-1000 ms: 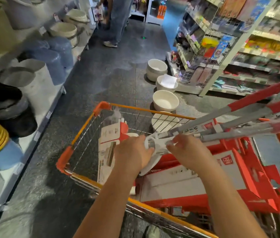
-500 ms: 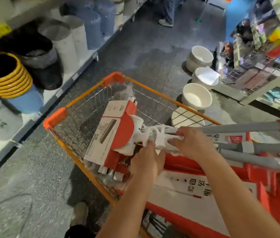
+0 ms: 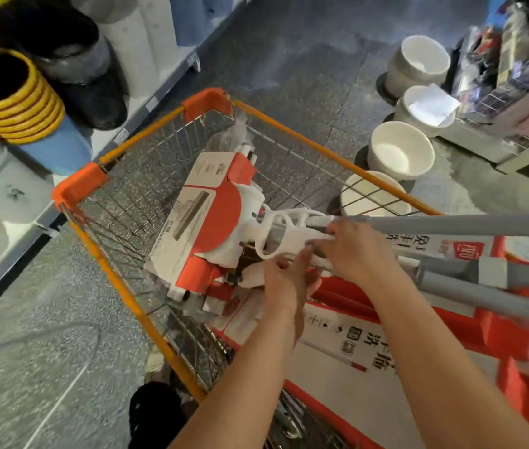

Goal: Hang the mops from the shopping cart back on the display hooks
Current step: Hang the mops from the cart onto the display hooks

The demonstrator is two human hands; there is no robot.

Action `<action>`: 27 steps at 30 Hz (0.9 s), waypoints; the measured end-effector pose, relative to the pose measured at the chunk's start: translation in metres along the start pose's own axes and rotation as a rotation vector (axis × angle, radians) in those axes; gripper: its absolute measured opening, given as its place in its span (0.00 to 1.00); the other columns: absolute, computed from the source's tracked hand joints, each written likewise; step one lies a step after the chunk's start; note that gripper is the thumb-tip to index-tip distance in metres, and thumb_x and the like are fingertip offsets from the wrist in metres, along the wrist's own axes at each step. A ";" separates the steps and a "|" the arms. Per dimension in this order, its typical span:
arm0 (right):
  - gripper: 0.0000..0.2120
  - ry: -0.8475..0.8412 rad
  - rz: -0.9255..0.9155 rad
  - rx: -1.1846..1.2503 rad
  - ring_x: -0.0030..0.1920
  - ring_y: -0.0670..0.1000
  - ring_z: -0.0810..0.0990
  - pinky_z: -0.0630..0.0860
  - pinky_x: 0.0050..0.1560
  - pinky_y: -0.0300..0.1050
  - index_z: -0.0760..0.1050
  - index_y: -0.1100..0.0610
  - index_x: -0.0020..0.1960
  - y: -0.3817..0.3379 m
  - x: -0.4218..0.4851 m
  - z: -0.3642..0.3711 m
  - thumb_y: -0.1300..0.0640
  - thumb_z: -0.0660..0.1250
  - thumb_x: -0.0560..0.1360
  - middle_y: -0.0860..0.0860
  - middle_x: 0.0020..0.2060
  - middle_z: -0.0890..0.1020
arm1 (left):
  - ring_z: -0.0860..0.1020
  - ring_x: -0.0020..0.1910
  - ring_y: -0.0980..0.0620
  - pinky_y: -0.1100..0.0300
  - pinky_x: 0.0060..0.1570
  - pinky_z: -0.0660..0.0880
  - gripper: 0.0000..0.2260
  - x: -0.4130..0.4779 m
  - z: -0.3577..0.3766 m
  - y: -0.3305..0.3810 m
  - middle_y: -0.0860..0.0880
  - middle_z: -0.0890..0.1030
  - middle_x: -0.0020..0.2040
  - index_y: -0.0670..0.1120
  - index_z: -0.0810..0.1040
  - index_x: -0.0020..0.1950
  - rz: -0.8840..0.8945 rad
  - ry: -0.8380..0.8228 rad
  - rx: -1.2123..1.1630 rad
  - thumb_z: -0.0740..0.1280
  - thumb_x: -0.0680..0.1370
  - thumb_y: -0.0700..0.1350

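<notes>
Mop: the top mop lies slantwise over the cart, above the other goods in it.
Head: its head, wrapped in a red-and-white card, points toward the cart's far-left corner; more red-and-white packaging shows beneath it.
Pole: its grey pole runs off to the right edge.
Joint: a white plastic joint links head and pole, and both my grips meet there.
Right grip: my right grip is clenched on the pole just where it enters the joint, fingers curled over the top.
Left grip: my left grip comes up from below, just beside the right one, a fingertip against the joint's underside. I see only its back, so I cannot tell whether it clasps the joint or merely props it.
Mop relative to grips: the head sits beyond and left of both grips; the pole's long part stretches right, past my right wrist.
Other mops: other mops show as grey poles low on the right, over flat red-and-white packs printed with characters.
Floor: dark speckled floor; white basins stand right of the cart, one seen through its wire.
Shelf: a shelf on the left carries buckets, some yellow-rimmed, one black.
Shoe: a black shoe is on the floor by the cart's near-left side.
</notes>
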State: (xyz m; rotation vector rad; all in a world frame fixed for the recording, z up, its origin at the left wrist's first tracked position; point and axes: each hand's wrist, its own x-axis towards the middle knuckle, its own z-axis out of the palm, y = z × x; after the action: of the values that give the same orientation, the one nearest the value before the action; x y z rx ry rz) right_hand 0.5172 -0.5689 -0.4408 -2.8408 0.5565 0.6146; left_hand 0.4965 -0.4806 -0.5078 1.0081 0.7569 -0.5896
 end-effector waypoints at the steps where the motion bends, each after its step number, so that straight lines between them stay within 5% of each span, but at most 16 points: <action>1: 0.17 -0.004 -0.006 -0.010 0.54 0.60 0.78 0.76 0.52 0.52 0.75 0.55 0.58 -0.001 0.001 0.002 0.44 0.61 0.78 0.57 0.53 0.80 | 0.78 0.28 0.52 0.61 0.29 0.76 0.07 -0.001 0.002 0.001 0.45 0.79 0.33 0.41 0.72 0.48 -0.037 -0.010 -0.054 0.69 0.77 0.41; 7: 0.13 0.017 -0.026 0.009 0.51 0.59 0.79 0.77 0.51 0.55 0.75 0.55 0.56 0.000 0.001 0.005 0.48 0.60 0.79 0.56 0.51 0.80 | 0.81 0.30 0.52 0.59 0.33 0.80 0.17 -0.004 0.005 0.002 0.41 0.80 0.41 0.35 0.71 0.65 -0.053 -0.061 -0.221 0.67 0.78 0.39; 14: 0.13 0.237 -0.108 -0.158 0.50 0.57 0.80 0.73 0.44 0.48 0.75 0.57 0.53 -0.013 -0.029 -0.009 0.50 0.58 0.80 0.55 0.49 0.81 | 0.70 0.18 0.59 0.67 0.22 0.70 0.05 -0.037 0.006 0.014 0.53 0.71 0.20 0.40 0.70 0.54 0.014 -0.097 -0.274 0.63 0.80 0.39; 22: 0.10 0.368 -0.147 -0.206 0.53 0.56 0.79 0.70 0.44 0.45 0.75 0.55 0.54 -0.032 -0.080 -0.054 0.51 0.58 0.80 0.54 0.52 0.81 | 0.71 0.18 0.60 0.66 0.24 0.73 0.04 -0.095 0.005 0.038 0.53 0.71 0.19 0.41 0.69 0.47 0.112 -0.227 -0.397 0.61 0.81 0.38; 27: 0.14 0.480 -0.118 -0.120 0.54 0.62 0.78 0.71 0.47 0.49 0.75 0.58 0.56 -0.042 -0.125 -0.088 0.49 0.59 0.79 0.59 0.53 0.80 | 0.73 0.25 0.55 0.65 0.26 0.73 0.06 -0.135 0.001 0.054 0.48 0.75 0.27 0.42 0.68 0.49 0.246 -0.323 -0.395 0.65 0.80 0.40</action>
State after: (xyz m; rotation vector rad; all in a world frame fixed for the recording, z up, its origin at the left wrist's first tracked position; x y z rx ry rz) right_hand 0.4596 -0.5124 -0.3043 -3.1145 0.4238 -0.0667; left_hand 0.4549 -0.4464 -0.3725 0.6076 0.4302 -0.3577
